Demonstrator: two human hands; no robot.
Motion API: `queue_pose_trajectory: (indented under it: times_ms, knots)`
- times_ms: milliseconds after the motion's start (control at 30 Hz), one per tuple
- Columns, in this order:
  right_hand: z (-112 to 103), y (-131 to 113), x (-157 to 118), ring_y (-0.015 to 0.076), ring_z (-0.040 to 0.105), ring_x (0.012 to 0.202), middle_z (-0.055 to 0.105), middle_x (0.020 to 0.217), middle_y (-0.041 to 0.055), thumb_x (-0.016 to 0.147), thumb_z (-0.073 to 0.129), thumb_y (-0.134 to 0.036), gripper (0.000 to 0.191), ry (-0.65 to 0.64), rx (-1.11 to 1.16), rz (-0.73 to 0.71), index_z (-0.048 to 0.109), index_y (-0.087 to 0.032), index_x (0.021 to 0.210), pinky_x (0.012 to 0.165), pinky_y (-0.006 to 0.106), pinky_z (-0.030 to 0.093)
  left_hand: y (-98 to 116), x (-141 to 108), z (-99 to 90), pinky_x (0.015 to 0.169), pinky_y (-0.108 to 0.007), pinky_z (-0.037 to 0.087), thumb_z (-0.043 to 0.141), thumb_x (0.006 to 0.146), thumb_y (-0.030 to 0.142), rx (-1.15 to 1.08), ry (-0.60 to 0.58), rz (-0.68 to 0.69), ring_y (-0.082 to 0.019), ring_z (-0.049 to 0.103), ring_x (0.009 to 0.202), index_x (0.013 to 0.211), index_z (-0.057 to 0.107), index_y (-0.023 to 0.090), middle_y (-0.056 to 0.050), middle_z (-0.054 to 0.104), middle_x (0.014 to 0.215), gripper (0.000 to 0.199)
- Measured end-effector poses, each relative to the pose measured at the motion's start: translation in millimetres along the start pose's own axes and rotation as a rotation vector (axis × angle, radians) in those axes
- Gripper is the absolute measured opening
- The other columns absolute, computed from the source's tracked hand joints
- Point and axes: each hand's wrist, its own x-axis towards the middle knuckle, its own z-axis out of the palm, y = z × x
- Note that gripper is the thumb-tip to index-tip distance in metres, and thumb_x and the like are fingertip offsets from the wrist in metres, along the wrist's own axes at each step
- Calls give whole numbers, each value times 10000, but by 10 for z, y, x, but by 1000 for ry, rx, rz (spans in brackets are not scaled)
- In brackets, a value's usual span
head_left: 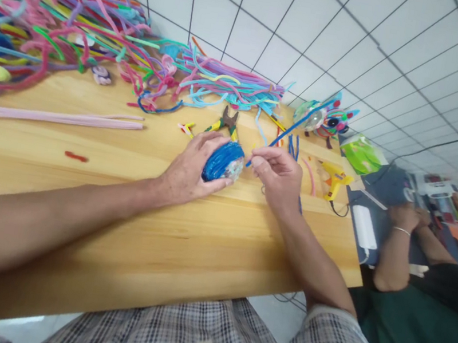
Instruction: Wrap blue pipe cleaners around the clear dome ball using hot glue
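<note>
My left hand [190, 168] is wrapped round a ball [222, 162] covered mostly in blue pipe cleaner, with a pale, shiny patch bare at its right end. Between thumb and fingers, my right hand [278, 176] pinches a blue pipe cleaner [294, 127] near its lower end, just right of the ball. The rest of that strip sticks up and away to the right. A small gap shows between its lower end and the ball. Just behind the ball lie pliers [229, 118] with green and yellow handles, partly hidden by my left hand.
Heaped pipe cleaners [234, 82] line the back of the wooden table [147, 251]. A yellow glue gun [334, 181] lies to the right, near a colourful animal figure [335, 121]. Pale pink strips [50, 117] and a red piece [76, 156] lie left. Another person's arms [397, 244] rest at the right.
</note>
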Motion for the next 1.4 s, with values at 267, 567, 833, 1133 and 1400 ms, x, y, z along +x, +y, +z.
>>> queue_pose_trajectory:
  times_ms: [267, 567, 833, 1133, 1400]
  knots:
    - [68, -29, -59, 201, 827, 915, 894, 1027, 3, 1056, 740, -357, 134, -48, -314, -354, 868, -321, 1036, 897, 354, 673, -1, 5, 3, 1324, -652, 482, 824, 957, 448, 10, 5, 45, -392, 553, 1586, 1631, 458, 247, -172, 608, 1625, 793]
    - [41, 54, -56, 194, 837, 891, 895, 977, 3, 1087, 728, -277, 157, -30, -419, -582, 877, -325, 1100, 861, 331, 666, 0, 7, 11, 1319, -632, 494, 795, 975, 473, -6, 19, 53, -380, 561, 1576, 1621, 474, 239, -169, 612, 1618, 758]
    - [-48, 47, -33, 202, 836, 924, 894, 1002, 6, 1069, 745, -275, 124, -34, -512, -552, 862, -317, 1063, 880, 337, 664, -3, 13, 17, 1342, -648, 460, 817, 949, 472, -6, 4, 26, -388, 548, 1583, 1625, 471, 249, -160, 603, 1626, 791]
    - [-41, 11, -28, 206, 807, 988, 858, 1021, 11, 1054, 771, -219, 129, -69, -488, -641, 858, -312, 1074, 892, 351, 637, -26, 7, 17, 1331, -637, 467, 836, 944, 435, -19, 17, 59, -385, 550, 1570, 1627, 466, 258, -161, 597, 1626, 797]
    - [7, 30, -43, 215, 796, 1007, 850, 1034, 19, 1071, 734, -228, 134, -103, -515, -598, 841, -307, 1066, 917, 367, 633, -14, 6, 11, 1320, -626, 485, 811, 953, 447, 0, -1, 46, -380, 542, 1583, 1625, 455, 247, -162, 593, 1636, 785]
